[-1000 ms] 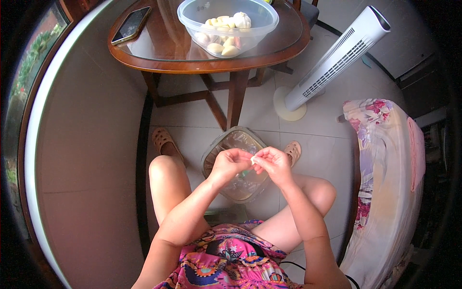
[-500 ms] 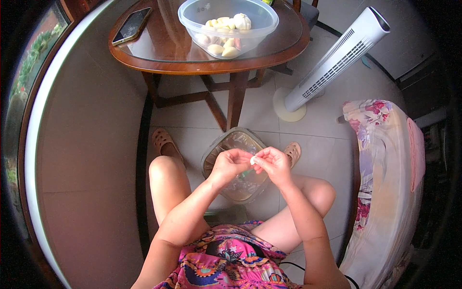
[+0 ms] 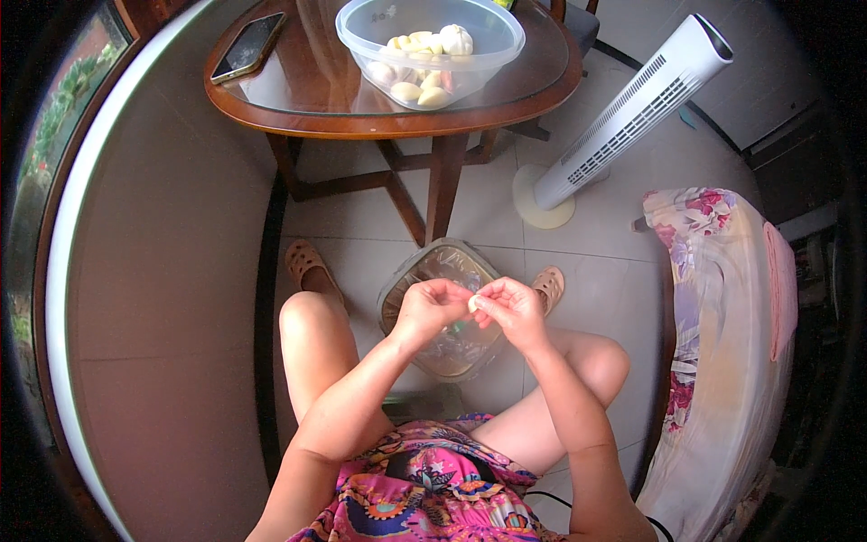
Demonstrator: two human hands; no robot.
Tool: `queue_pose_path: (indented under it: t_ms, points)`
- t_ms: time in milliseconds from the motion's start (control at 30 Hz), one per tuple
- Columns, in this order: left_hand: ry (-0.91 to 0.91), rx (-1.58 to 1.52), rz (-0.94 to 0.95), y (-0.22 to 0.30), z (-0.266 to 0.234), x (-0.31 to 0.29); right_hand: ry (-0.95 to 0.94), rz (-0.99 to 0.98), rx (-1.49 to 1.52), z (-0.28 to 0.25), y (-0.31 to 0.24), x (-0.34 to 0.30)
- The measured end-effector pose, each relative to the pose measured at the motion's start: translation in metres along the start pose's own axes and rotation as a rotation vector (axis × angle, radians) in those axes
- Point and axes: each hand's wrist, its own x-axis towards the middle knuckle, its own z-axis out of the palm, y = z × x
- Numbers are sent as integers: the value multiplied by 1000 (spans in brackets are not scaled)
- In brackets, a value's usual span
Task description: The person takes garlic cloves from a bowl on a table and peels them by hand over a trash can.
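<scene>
Between my fingertips is a small pale garlic clove [image 3: 473, 304]. My left hand [image 3: 428, 310] pinches it from one side, and my right hand [image 3: 511, 312] grips it with thumb and forefinger from the other. Both hands hover over a bin [image 3: 390, 287] lined with clear plastic, which stands on the floor between my feet. On the table ahead, a clear plastic bowl [image 3: 495, 65] holds several peeled cloves [image 3: 420, 93] and a whole garlic bulb [image 3: 455, 40].
The wooden table [image 3: 316, 126] has a glass top, and a phone [image 3: 248, 47] lies at its left. A white tower fan [image 3: 623, 113] stands on the floor to the right. Nearer on the right is a seat [image 3: 713, 361] with a floral cover. A wall runs along my left.
The clove has turned slightly between my fingertips and shows a yellower side. Both hands stay almost in the same place over the bin.
</scene>
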Motion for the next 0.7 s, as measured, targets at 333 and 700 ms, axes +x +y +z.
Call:
queue_pose_path:
  t_ms: [333, 700]
  points:
    - [6, -66, -21, -3, -1, 1, -26, -7, -56, 0, -1, -1]
    - [1, -127, -16, -2, 1, 0, -50, -28, -17, -3, -1, -1]
